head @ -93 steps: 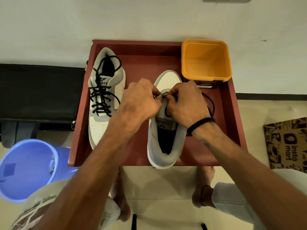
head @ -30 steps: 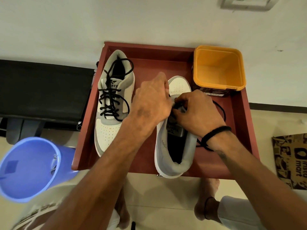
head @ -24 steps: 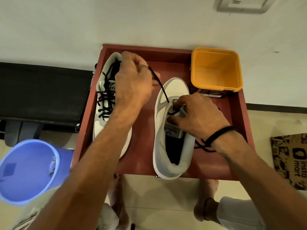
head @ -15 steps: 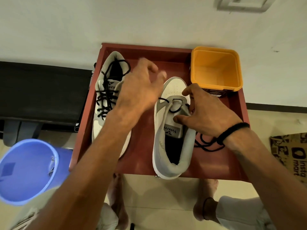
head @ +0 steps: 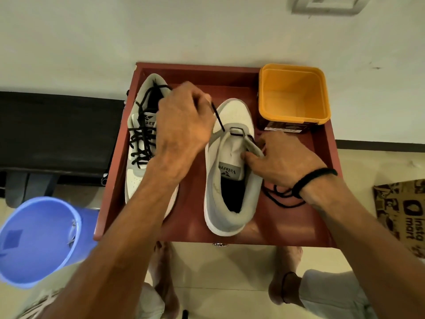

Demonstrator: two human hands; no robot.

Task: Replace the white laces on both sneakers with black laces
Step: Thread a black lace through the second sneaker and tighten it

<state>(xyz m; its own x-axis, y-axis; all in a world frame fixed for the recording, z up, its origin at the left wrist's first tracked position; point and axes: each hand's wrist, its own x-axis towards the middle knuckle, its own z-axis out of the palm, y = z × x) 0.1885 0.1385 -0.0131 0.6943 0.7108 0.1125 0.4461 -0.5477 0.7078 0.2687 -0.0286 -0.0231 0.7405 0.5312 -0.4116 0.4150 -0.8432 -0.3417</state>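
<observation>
**Black lace going into the second shoe**

A red tray point(head: 296, 229) sits by the wall and holds two shoes. The left shoe point(head: 140, 143) is laced all the way with black lace. The right shoe point(head: 230, 180) has only one bar of black lace point(head: 218, 119) across the holes near its toe.

The left hand point(head: 184, 125) is up above the tray, between the two shoes. Its fingers are curled and pinch one end of the black lace, which runs tight down to the right shoe. The right hand point(head: 280, 160) rests on the right side of that shoe, and its fingers grip the edge by the tongue. The rest of the lace lies in a loose pile point(head: 279, 198) on the tray under the right wrist.

An orange tub point(head: 293, 93) stands at the far right corner of the tray. Nothing shows inside it. A blue bucket point(head: 39, 240) stands on the floor to the near left; something small hangs on its inner wall, too unclear to name. A brown paper bag point(head: 404, 215) is on the floor at the right.
</observation>
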